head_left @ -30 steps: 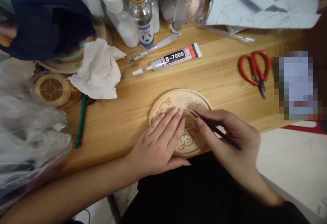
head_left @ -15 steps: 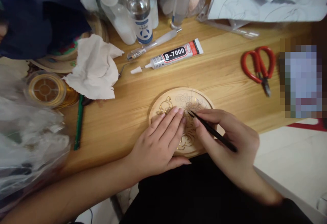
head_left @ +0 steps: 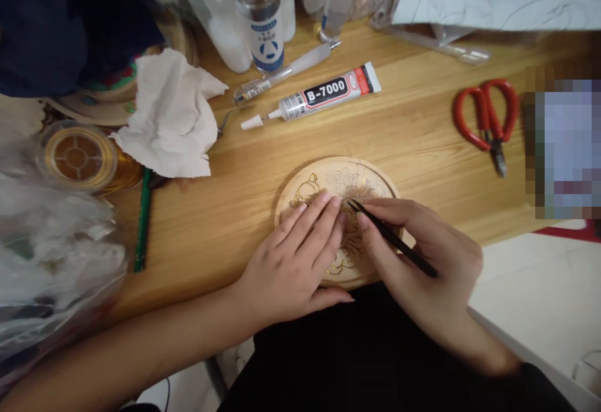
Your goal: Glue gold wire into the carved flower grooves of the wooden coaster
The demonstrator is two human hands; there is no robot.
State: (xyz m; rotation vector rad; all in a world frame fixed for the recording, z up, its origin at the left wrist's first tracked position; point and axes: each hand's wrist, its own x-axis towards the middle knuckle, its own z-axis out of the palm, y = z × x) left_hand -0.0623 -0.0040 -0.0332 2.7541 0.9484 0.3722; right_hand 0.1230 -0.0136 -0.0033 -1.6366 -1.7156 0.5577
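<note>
A round wooden plate [head_left: 293, 194] lies at the table's front edge. Its face carries a drawn floral pattern, partly lined with gold wire [head_left: 340, 268]. Across the plate my left hand [head_left: 300, 246] lies flat with its fingers stretched out, covering the middle of the pattern. Between thumb and fingers my right hand [head_left: 422, 249] grips black tweezers [head_left: 392, 236]. The tweezers' tips touch or hover just over the plate, close beside my left fingertips. Whether anything is between the tips is too small to tell.
Behind the plate lie a B-7000 glue tube [head_left: 326, 92] and a clear pen [head_left: 291, 72]. Red-handled pliers [head_left: 488, 121] are at right. At left are crumpled tissue [head_left: 169, 118], a gold wire spool [head_left: 77, 155], a green pencil [head_left: 143, 224] and a plastic bag [head_left: 56, 262]. Bottles [head_left: 265, 30] stand at the back.
The camera view has shifted slightly, so the table things appear moved a little. Both hands keep nearly the same pose on and over the plate, the tweezers still in the right hand.
</note>
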